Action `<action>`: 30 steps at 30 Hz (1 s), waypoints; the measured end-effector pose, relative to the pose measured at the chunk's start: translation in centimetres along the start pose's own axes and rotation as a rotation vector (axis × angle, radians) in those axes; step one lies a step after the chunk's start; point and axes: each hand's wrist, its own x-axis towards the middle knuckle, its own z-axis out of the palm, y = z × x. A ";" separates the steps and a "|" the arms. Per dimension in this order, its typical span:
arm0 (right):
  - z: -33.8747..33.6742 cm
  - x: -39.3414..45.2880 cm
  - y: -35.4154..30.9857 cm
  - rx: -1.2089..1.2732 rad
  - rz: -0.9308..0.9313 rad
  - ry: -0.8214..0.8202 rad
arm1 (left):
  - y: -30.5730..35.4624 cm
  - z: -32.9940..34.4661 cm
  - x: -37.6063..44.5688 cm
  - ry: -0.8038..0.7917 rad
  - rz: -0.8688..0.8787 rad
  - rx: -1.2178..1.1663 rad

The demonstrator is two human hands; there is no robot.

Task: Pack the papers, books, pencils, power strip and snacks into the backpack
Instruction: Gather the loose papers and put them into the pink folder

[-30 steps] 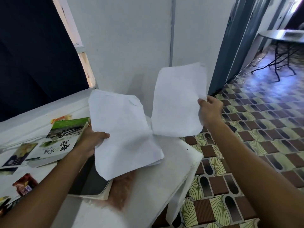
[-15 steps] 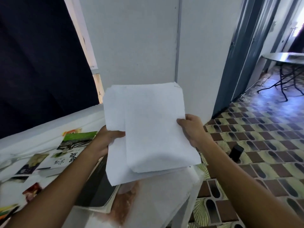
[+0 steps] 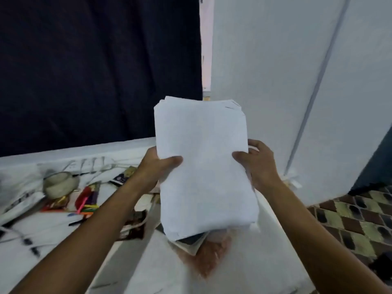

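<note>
A stack of white papers (image 3: pixel 203 166) stands nearly upright above the white table (image 3: pixel 244 272). My left hand (image 3: pixel 159 166) grips its left edge and my right hand (image 3: pixel 256 164) grips its right edge. Under the stack's lower end a dark book (image 3: pixel 188 242) lies on the table. Coloured pencils (image 3: pixel 87 209) and snack packets (image 3: pixel 89 194) are scattered at the left, all blurred. A white cord with dark marks, perhaps the power strip (image 3: pixel 23 240), lies at the far left. No backpack is in view.
A pale round bowl-like object (image 3: pixel 59 183) sits at the back left. A dark curtain (image 3: pixel 95 66) hangs behind the table, a white wall (image 3: pixel 297 81) at the right. Patterned floor tiles (image 3: pixel 350 219) lie beyond the table's right edge.
The two separate sheets came together into one squared stack held by both hands. The view swung left, showing more of the cluttered table.
</note>
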 end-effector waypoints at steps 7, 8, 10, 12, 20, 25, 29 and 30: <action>11.9 -3.8 0.9 0.021 0.038 -0.544 | 2.5 -10.8 -9.1 0.363 0.189 0.067; 13.3 -4.9 1.3 -0.019 -0.008 -0.558 | 2.6 -11.9 -10.3 0.395 0.184 0.057; 15.4 -7.0 1.9 -0.086 -0.079 -0.586 | 2.7 -13.7 -12.8 0.442 0.176 0.036; 16.3 -9.0 2.2 -0.082 -0.123 -0.605 | 2.5 -14.8 -15.0 0.455 0.166 0.006; 15.7 -16.0 3.5 0.039 -0.028 -0.678 | 0.0 -17.0 -21.8 0.394 0.120 -0.002; 15.2 -18.0 4.3 0.114 0.063 -0.616 | -0.3 -17.2 -23.0 0.406 0.098 0.023; 15.4 -18.5 3.5 0.093 -0.017 -0.563 | 1.0 -16.2 -22.9 0.424 0.176 0.004; 15.5 -18.6 3.3 0.094 -0.041 -0.549 | 1.3 -16.1 -22.7 0.427 0.199 0.013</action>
